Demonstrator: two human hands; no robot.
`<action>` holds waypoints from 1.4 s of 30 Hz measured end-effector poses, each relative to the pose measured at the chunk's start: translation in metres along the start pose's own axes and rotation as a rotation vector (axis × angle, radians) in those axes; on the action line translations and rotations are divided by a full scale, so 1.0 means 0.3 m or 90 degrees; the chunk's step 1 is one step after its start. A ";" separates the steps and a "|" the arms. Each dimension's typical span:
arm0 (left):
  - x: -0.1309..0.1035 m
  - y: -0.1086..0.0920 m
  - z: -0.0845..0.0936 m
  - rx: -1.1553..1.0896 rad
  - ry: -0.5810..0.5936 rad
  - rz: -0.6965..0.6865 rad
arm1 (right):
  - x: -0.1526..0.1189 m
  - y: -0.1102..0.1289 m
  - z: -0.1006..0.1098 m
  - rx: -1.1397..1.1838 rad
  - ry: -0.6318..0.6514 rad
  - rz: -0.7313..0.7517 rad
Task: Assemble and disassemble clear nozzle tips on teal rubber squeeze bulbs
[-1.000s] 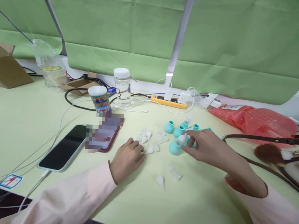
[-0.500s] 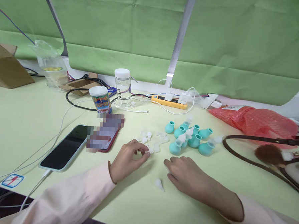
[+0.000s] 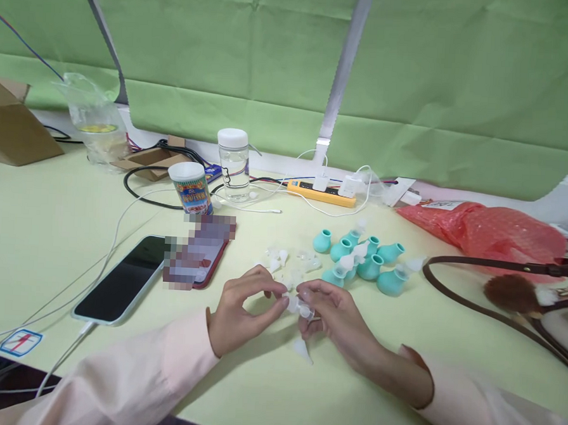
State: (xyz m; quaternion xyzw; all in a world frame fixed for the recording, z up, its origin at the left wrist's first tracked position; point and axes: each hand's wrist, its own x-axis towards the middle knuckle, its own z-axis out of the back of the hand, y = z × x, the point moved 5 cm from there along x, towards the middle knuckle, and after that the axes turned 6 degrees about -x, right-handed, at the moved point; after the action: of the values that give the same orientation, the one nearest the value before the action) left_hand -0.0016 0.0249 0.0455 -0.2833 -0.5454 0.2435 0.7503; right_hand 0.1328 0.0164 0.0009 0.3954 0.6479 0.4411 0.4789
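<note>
Above the near middle of the table [image 3: 237, 387], the left hand [image 3: 241, 302] pinches a small white piece [image 3: 292, 303] between thumb and fingertips, and the right hand [image 3: 342, 323] grips a clear piece [image 3: 306, 312] (whether the two pieces touch, I cannot tell). One white cone [image 3: 302, 350] lies on the near side, loose pieces [image 3: 305, 260] beyond the fingers, and teal bulbs [image 3: 369, 268] to the far right of them, some with white tips [image 3: 346, 262].
</note>
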 end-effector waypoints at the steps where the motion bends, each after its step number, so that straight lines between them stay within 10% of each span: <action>1: 0.000 -0.005 -0.001 0.013 0.003 -0.016 | 0.002 -0.007 0.003 0.044 -0.005 -0.009; 15: -0.013 -0.030 -0.017 0.108 0.062 -0.108 | -0.005 0.014 -0.016 0.115 0.132 -0.070; 42: -0.035 -0.021 -0.036 0.233 0.105 -0.183 | -0.011 -0.004 -0.020 0.201 0.128 -0.139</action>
State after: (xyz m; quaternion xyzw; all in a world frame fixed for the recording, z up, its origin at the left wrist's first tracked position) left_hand 0.0061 0.0116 0.0401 -0.0810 -0.4635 0.2053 0.8582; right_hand 0.1278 0.0117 0.0016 0.3470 0.7922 0.3171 0.3892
